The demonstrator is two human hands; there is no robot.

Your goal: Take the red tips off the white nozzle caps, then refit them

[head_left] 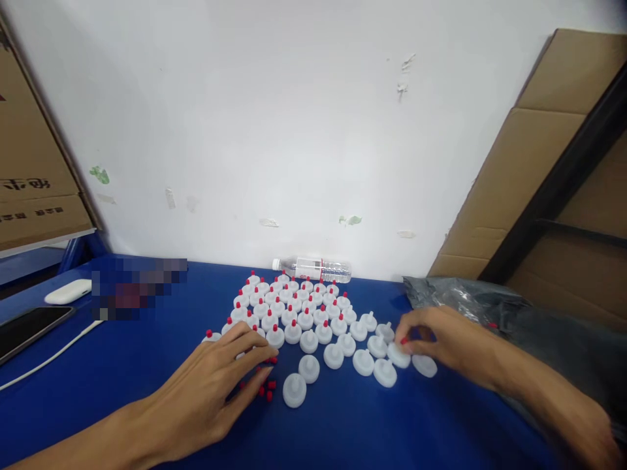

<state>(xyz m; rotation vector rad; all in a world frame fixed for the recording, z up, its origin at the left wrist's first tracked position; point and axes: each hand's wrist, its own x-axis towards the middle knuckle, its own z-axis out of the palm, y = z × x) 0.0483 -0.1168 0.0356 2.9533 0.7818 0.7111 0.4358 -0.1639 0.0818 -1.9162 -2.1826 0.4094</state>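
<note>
Several white plastic caps stand in rows on the blue table, many topped with small red tips. My left hand lies low over a small pile of loose red tips, fingers curled down onto them. My right hand pinches a red tip just above a white cap at the right end of the front row. Caps without tips sit along the front.
A clear water bottle lies against the white wall behind the caps. A grey plastic bag sits at the right, cardboard boxes behind it. At the left lie a phone, a white cable and a white case.
</note>
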